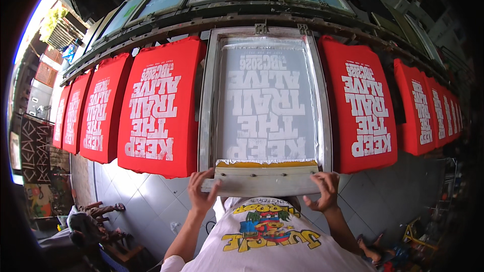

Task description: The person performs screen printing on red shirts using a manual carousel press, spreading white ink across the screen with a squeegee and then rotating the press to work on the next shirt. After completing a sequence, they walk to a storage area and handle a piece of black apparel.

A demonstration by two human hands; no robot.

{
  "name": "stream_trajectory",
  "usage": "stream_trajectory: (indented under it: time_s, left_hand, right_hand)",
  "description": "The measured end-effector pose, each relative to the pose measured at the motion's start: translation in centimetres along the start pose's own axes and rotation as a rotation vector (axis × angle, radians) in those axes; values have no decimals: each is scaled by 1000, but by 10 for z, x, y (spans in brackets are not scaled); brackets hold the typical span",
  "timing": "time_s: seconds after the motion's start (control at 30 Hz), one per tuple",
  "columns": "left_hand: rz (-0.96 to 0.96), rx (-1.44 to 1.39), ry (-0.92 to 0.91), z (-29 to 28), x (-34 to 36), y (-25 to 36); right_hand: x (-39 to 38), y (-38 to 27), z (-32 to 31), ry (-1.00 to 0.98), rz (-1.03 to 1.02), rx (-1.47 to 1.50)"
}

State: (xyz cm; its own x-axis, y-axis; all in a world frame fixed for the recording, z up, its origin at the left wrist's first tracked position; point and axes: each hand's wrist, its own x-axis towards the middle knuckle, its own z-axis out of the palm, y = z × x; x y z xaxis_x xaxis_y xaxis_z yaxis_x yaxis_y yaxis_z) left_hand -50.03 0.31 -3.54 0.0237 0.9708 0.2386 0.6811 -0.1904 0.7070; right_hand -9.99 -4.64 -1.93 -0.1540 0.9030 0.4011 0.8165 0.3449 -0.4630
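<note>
In the head view, we see the squeegee (267,179) at lower centre, across the near edge of the screen (205,106). Our left hand (202,190) and right hand (325,191) are at its two ends, perhaps to keep it level. The fingers are spread and part-curled; whether they grip it we cannot tell. Red shirts (157,108) flank the screen, seemingly lined up for easy reach. The squeegee is dull grey, with a yellow-brown strip; the screen's mesh shows pale upside-down lettering.
</note>
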Motion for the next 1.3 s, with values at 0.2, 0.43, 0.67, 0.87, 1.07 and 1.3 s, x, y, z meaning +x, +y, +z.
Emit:
stream_trajectory:
  time_s: [0.2,0.43,0.67,0.87,1.07,1.3]
  left_hand:
    - [-723,-3,2,8,-8,-37]
    - [-751,-150,56,37,0,-54]
    - [-743,-159,148,48,-11,-73]
    - [-746,-228,168,41,-7,-64]
    - [-801,-173,148,15,13,-25]
    - [-750,-211,144,28,2,-51]
  right_hand:
    - [-2,57,28,171,794,5]
    - [-6,96,57,13,759,-52]
    - [0,97,57,0,876,-3]
    - [6,90,48,31,789,-41]
    - [39,63,18,-54,1051,61]
    - [21,79,34,66,880,84]
